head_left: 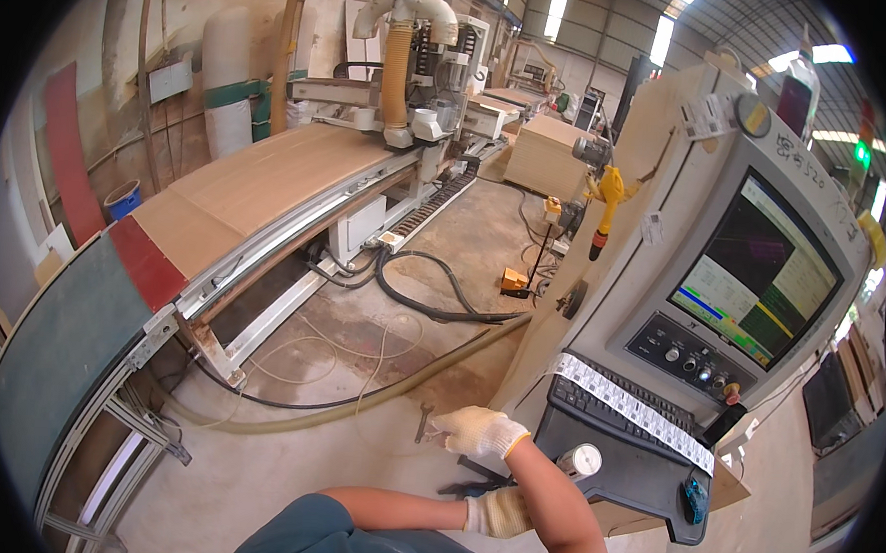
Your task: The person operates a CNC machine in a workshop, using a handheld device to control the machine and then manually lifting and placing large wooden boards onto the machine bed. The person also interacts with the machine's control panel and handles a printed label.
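Note:
My right hand [479, 433], in a cream knit glove, is closed around a small metal wrench [423, 423], whose head points up and away from the fingers. Beneath my right forearm lies my left hand [504, 512], gloved alike, its arm crossing from the left. That forearm covers the left fingers, so what they do is hidden. Dark, narrow shapes [481, 471] show beside the left glove; I cannot tell whether they are held. A white-topped cylinder [582, 460] stands close to my right forearm, at the edge of the black keyboard tray [592, 485].
At the right rises a control cabinet with a screen [759, 273], knobs, and a keyboard [596, 417] under a label strip [636, 412]. A long machine bed carries a tan board [257, 187] at the left. Black cables [431, 311] and a hose [355, 417] cross the floor.

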Tool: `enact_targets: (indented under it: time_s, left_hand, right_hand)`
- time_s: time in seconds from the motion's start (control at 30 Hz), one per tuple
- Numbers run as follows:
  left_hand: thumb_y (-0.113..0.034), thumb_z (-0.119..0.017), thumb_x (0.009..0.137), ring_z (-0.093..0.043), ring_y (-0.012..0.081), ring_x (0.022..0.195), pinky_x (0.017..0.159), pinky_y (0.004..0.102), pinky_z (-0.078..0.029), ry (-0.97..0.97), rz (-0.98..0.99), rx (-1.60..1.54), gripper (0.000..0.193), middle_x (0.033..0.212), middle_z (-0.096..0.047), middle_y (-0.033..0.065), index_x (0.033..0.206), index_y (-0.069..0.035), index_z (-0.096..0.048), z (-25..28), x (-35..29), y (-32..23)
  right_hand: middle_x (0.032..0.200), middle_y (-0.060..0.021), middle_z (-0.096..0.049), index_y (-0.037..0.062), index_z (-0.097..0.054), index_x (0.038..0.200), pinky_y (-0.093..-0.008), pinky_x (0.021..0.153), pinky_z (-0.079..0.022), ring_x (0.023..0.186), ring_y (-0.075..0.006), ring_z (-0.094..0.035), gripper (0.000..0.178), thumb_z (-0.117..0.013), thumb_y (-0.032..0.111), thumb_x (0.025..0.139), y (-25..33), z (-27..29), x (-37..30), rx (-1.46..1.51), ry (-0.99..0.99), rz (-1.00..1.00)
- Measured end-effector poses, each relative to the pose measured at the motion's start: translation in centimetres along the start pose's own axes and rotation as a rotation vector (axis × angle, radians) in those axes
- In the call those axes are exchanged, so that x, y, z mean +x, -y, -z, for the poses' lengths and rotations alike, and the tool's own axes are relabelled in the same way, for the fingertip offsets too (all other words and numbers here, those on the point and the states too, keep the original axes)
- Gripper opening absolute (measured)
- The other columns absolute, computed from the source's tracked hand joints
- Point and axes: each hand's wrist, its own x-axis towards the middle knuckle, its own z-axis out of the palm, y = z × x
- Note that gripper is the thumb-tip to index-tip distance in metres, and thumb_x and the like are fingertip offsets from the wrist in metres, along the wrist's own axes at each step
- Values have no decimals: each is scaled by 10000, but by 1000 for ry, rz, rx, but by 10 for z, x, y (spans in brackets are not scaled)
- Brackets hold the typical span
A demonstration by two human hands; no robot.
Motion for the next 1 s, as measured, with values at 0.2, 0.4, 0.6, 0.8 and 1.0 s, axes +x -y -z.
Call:
enact_targets:
  time_s: [0.2, 0.4, 0.6, 0.8, 1.0]
  left_hand:
    - [-231, -426, 1034, -511, 283, 1332, 1160, 403, -374, -89, -62, 122, 339, 1389, -572, 84, 1324, -160, -586, -4, 1, 0]
    - [-239, -450, 1021, -519, 294, 1320, 1142, 412, -387, -62, -63, 170, 330, 1366, -584, 90, 1303, -158, -601, -2, 4, -4]
    - [-245, -397, 1063, -473, 262, 1384, 1173, 391, -355, -99, -100, 135, 357, 1419, -545, 81, 1377, -181, -556, 7, 5, -11]
    - [-231, -326, 1093, -443, 233, 1418, 1205, 361, -314, 223, 40, 201, 396, 1465, -510, 50, 1452, -193, -488, 12, 3, -11]
    - [-234, -317, 1105, -435, 223, 1425, 1212, 349, -307, 195, 22, 184, 398, 1479, -501, 51, 1471, -191, -468, 12, 2, -12]
  right_hand:
    - [1145, -197, -723, 125, -654, 1291, -474, 953, -517, 1093, -399, -675, 401, -599, 239, 910, 7, 14, -3, -33, 72, -64]
    - [1133, -196, -729, 138, -672, 1281, -468, 959, -517, 1085, -395, -680, 392, -605, 247, 911, 7, 10, -3, -15, 47, -80]
    - [1145, -188, -728, 152, -685, 1268, -465, 965, -516, 1096, -387, -679, 380, -616, 267, 912, 6, 10, -3, -21, 56, -86]
    - [1158, -181, -724, 143, -682, 1252, -469, 958, -516, 1099, -384, -678, 362, -621, 259, 915, 7, 13, -2, -24, 76, -92]
    - [1149, -181, -725, 130, -675, 1241, -465, 945, -521, 1089, -383, -681, 347, -632, 251, 918, 3, 10, -1, 4, 79, -70]
